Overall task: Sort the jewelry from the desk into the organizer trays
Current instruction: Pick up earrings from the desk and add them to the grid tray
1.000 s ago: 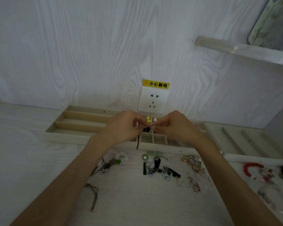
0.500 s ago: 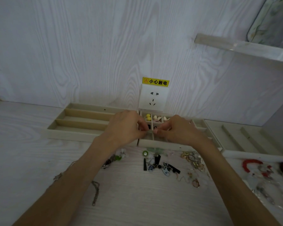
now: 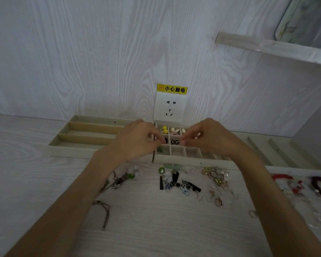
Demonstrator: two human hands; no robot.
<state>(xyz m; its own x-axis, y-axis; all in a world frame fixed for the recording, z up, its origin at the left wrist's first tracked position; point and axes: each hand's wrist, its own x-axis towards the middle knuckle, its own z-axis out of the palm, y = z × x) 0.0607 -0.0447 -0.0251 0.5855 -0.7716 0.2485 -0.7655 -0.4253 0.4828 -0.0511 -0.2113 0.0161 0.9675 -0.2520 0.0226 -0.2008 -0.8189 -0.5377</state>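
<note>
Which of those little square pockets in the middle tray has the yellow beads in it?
The back-left pocket of the gridded tray, just below the wall socket. Its yellow beads stand out; the neighbouring pocket holds whitish pieces.

desk (image 3: 156, 229): pale wood grain, matt.
wall panel (image 3: 82, 52): whitish wood-grain finish, smooth.
organizer trays (image 3: 85, 140): a beige, velvety matt lining is seen.
socket plate (image 3: 170, 107): white plastic, glossy.
warning label (image 3: 171, 88): yellow, glossy.
chain (image 3: 105, 214): dull metal.
rings (image 3: 216, 178): shiny gold-toned metal.
shelf (image 3: 267, 47): clear, glassy.
</note>
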